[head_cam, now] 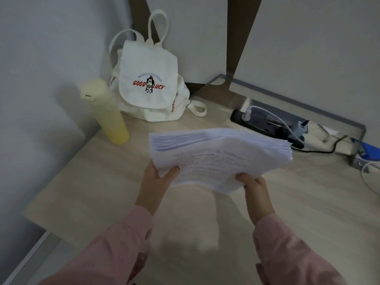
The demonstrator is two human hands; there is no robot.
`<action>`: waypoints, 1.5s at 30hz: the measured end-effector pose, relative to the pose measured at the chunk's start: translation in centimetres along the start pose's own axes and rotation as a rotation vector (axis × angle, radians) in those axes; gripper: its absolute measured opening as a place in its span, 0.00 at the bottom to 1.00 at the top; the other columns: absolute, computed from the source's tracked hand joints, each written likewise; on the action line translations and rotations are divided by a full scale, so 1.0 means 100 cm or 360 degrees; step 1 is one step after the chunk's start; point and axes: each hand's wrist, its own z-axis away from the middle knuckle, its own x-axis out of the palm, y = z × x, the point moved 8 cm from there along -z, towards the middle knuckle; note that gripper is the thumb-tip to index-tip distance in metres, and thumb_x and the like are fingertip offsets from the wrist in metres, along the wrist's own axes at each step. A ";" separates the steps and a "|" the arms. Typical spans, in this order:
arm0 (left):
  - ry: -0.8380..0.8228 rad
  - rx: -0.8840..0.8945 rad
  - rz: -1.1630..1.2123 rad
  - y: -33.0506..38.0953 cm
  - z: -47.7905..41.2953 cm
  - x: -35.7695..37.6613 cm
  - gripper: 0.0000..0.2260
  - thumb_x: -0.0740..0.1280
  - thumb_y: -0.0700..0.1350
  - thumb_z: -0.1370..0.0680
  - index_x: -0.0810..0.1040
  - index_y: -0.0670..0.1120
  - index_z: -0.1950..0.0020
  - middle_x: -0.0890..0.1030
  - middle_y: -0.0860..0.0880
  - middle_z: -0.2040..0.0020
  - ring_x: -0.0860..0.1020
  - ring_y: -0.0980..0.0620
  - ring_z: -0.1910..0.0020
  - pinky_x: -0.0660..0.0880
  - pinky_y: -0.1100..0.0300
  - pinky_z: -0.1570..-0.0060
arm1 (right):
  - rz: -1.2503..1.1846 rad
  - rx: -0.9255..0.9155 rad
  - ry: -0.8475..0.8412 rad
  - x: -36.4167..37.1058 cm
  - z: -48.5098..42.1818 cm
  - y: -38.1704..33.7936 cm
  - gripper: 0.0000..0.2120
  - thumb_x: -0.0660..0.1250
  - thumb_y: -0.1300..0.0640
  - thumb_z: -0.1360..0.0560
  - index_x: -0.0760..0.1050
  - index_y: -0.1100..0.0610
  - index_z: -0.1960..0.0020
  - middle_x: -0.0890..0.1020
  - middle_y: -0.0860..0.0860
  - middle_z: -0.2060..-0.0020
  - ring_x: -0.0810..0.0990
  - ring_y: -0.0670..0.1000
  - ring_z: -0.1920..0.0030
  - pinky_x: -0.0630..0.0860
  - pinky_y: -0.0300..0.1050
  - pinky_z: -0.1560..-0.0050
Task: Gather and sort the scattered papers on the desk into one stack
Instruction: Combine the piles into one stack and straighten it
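Note:
A thick stack of printed white papers (218, 157) hangs above the light wooden desk (102, 182), tilted and slightly fanned at its far edges. My left hand (156, 182) grips its near left corner, thumb on top. At the near right edge, my right hand (254, 187) pinches the stack the same way. Both sleeves are pink. No loose sheet lies on the desk in view.
A white canvas backpack (150, 83) with a dog logo leans in the back corner. A tall yellow bottle (104, 112) stands left of it. A black power strip (267, 126) with plugs and white cables lies at the back right, beside a blue object (370, 151).

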 end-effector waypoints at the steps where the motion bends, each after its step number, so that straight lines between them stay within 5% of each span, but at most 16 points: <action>1: 0.0018 0.0011 0.0018 0.002 -0.001 -0.001 0.12 0.69 0.39 0.33 0.77 0.50 0.51 0.83 0.60 0.60 0.80 0.69 0.60 0.74 0.73 0.60 | -0.0033 -0.0016 0.0017 0.000 0.000 -0.002 0.09 0.62 0.62 0.38 0.77 0.53 0.61 0.79 0.46 0.63 0.75 0.47 0.58 0.70 0.41 0.57; 5: 0.0006 0.0073 0.0049 0.007 -0.003 0.001 0.12 0.69 0.38 0.32 0.77 0.49 0.50 0.81 0.55 0.55 0.80 0.67 0.58 0.74 0.74 0.60 | -0.0073 -0.0040 0.0042 -0.010 -0.003 -0.001 0.13 0.60 0.71 0.31 0.77 0.56 0.61 0.79 0.50 0.61 0.75 0.50 0.56 0.70 0.44 0.54; 9: -0.0061 0.0007 -0.0033 0.004 0.004 0.006 0.16 0.68 0.34 0.28 0.74 0.54 0.49 0.79 0.57 0.52 0.79 0.70 0.57 0.74 0.75 0.59 | 0.0075 0.0126 -0.0009 -0.012 -0.006 0.019 0.06 0.65 0.64 0.37 0.77 0.56 0.63 0.80 0.51 0.61 0.75 0.54 0.54 0.70 0.49 0.51; 13: 0.0110 0.0423 -0.0161 0.071 0.012 0.004 0.18 0.69 0.45 0.30 0.67 0.57 0.45 0.73 0.60 0.48 0.74 0.68 0.49 0.71 0.75 0.51 | 0.0071 0.0168 -0.0001 -0.014 -0.007 0.021 0.08 0.63 0.61 0.41 0.78 0.57 0.63 0.80 0.52 0.62 0.76 0.53 0.57 0.71 0.46 0.54; 17: 0.0233 0.1292 -0.1035 0.154 0.028 0.032 0.18 0.66 0.51 0.27 0.72 0.45 0.42 0.73 0.50 0.44 0.72 0.53 0.42 0.67 0.64 0.38 | 0.0051 0.0168 -0.0024 -0.015 -0.006 0.021 0.06 0.65 0.64 0.39 0.77 0.57 0.64 0.80 0.52 0.63 0.76 0.53 0.59 0.71 0.44 0.59; 20: -0.0070 0.1526 -0.1758 0.165 0.023 0.080 0.20 0.63 0.59 0.27 0.77 0.46 0.45 0.78 0.48 0.45 0.74 0.48 0.41 0.63 0.51 0.32 | 0.0078 0.0186 -0.0041 -0.015 -0.007 0.022 0.09 0.63 0.61 0.42 0.78 0.58 0.62 0.81 0.53 0.61 0.77 0.55 0.57 0.73 0.46 0.57; 25: -0.0583 0.1373 -0.2131 0.147 0.008 0.123 0.27 0.58 0.65 0.28 0.75 0.43 0.45 0.79 0.47 0.50 0.77 0.46 0.49 0.71 0.54 0.48 | 0.0063 0.0200 -0.0068 -0.013 -0.006 0.022 0.09 0.65 0.63 0.39 0.78 0.60 0.59 0.81 0.54 0.60 0.77 0.55 0.57 0.72 0.46 0.57; 27: -0.0614 0.1372 -0.2186 0.138 0.003 0.127 0.24 0.59 0.63 0.26 0.72 0.44 0.45 0.78 0.47 0.51 0.76 0.47 0.51 0.66 0.57 0.56 | 0.0063 0.0211 -0.0069 -0.013 -0.006 0.023 0.12 0.64 0.61 0.41 0.78 0.60 0.58 0.81 0.55 0.59 0.77 0.55 0.56 0.73 0.46 0.57; 31: -0.0565 0.1640 -0.2060 0.144 0.011 0.129 0.13 0.69 0.54 0.32 0.76 0.43 0.60 0.78 0.49 0.71 0.75 0.51 0.74 0.60 0.63 0.73 | 0.0082 0.0212 -0.0106 -0.015 -0.005 0.025 0.16 0.63 0.59 0.41 0.78 0.60 0.55 0.81 0.55 0.56 0.78 0.54 0.55 0.73 0.45 0.57; 35: -0.0648 0.1682 -0.2060 0.145 0.021 0.126 0.11 0.71 0.52 0.32 0.77 0.46 0.57 0.78 0.53 0.73 0.68 0.54 0.81 0.53 0.66 0.79 | 0.0173 0.0226 -0.0270 -0.014 -0.004 0.027 0.19 0.64 0.55 0.38 0.78 0.58 0.48 0.82 0.51 0.52 0.79 0.50 0.50 0.73 0.40 0.55; 39: -0.0617 0.1582 -0.2094 0.149 0.022 0.117 0.12 0.72 0.52 0.33 0.76 0.46 0.56 0.78 0.53 0.70 0.60 0.56 0.78 0.47 0.70 0.76 | 0.0203 0.0243 -0.0315 -0.014 -0.005 0.030 0.20 0.65 0.56 0.39 0.76 0.58 0.47 0.82 0.49 0.52 0.79 0.47 0.51 0.73 0.38 0.56; 45: -0.0609 0.1511 -0.2208 0.140 0.032 0.117 0.14 0.71 0.54 0.32 0.76 0.45 0.57 0.77 0.49 0.59 0.70 0.54 0.66 0.54 0.66 0.75 | 0.0228 0.0316 -0.0285 -0.017 -0.004 0.046 0.19 0.67 0.60 0.38 0.74 0.61 0.47 0.79 0.55 0.51 0.77 0.49 0.53 0.72 0.37 0.56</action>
